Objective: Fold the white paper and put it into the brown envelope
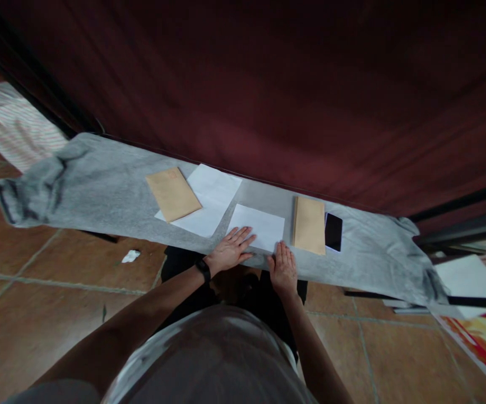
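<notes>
A white sheet of paper (pixel 259 224), about half the size of the larger one, lies on the grey cloth in front of me; whether it is folded I cannot tell. My left hand (pixel 231 249) rests flat on its near left corner, fingers spread. At the near right corner lies my right hand (pixel 283 268), fingers stretched out and close together, their tips by the paper's edge. To the left, larger white paper (pixel 215 193) sits partly under a brown envelope (pixel 173 193). A stack of brown envelopes (pixel 310 224) lies to the right of my right hand.
A dark-screened phone (pixel 333 232) lies right of the envelope stack. The grey cloth (pixel 108 191) covers a narrow bench or table, with a dark red curtain (pixel 259 106) hanging behind it. On the tiled floor is a crumpled white scrap (pixel 130 256).
</notes>
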The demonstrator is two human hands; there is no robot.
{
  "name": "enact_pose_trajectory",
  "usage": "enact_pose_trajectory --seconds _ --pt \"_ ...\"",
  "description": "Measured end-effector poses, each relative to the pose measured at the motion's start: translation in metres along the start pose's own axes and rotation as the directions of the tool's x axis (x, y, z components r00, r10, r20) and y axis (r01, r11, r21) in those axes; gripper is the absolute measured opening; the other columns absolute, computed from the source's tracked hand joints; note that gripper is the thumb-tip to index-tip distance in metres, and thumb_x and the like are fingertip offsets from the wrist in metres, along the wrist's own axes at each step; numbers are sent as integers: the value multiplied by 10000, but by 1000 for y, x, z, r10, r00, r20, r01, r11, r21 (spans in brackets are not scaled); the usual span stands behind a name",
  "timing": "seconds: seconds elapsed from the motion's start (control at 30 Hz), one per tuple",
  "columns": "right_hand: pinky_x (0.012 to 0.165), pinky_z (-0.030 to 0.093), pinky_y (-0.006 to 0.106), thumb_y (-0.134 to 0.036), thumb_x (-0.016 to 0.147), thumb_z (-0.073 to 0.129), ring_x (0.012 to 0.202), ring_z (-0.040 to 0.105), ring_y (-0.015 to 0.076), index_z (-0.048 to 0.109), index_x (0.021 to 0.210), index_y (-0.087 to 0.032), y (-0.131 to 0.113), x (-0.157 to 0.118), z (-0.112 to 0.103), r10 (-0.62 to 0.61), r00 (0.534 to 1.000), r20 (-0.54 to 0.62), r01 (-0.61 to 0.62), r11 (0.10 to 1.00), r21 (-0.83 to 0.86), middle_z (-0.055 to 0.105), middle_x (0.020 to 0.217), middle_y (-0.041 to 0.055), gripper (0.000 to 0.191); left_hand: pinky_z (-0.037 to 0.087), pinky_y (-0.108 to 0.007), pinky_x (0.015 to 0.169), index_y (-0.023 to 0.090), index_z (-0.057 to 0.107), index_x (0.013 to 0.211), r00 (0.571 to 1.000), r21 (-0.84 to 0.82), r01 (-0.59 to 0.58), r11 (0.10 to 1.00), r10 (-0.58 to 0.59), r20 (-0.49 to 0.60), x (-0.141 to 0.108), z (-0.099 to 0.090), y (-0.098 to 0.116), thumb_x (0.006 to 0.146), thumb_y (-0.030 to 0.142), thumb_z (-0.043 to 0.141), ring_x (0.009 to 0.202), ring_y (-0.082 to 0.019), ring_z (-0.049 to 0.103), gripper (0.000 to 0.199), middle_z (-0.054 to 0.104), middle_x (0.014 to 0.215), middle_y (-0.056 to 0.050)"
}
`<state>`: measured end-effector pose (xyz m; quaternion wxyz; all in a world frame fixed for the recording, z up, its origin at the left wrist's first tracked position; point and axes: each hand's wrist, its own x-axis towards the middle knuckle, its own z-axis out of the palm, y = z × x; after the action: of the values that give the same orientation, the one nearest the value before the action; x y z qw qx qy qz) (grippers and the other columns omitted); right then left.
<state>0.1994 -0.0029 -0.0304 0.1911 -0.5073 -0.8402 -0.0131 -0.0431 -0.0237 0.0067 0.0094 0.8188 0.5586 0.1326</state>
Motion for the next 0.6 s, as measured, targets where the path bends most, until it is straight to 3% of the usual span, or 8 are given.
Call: enact_pose_trajectory --seconds 0.23,0.4,0.6 --pt "1152 338 470 -443 1060 308 1423 401 304 363 1520 -48 2 -4 -4 12 1000 -5 -12 999 -50 436 1525 213 609 188 -429 1247 102 322 1536 998 38 63 997 -63 1 -9 7 -4 995 523 400 1523 -243 195 690 269 1623 -160" --pt "1155 340 492 -427 1062 295 1440 380 300 335 1535 -64 1 -3 -7 43 999 -19 -43 999 -16 416 1538 209 597 211 -440 1241 104 331 1532 991 36 132 991 -132 -9 -14 10 -6 994 522 382 1516 -257 220 683 296 1615 -162" --pt "1171 335 468 -387 1068 286 1472 329 260 344 1534 -87 -22 22 -11 1 1000 26 -3 997 76 403 1558 165 557 231 -437 1240 91 379 1509 989 23 139 990 -138 -42 -3 5 7 1015 374 336 1502 -247 263 571 360 1588 -151"
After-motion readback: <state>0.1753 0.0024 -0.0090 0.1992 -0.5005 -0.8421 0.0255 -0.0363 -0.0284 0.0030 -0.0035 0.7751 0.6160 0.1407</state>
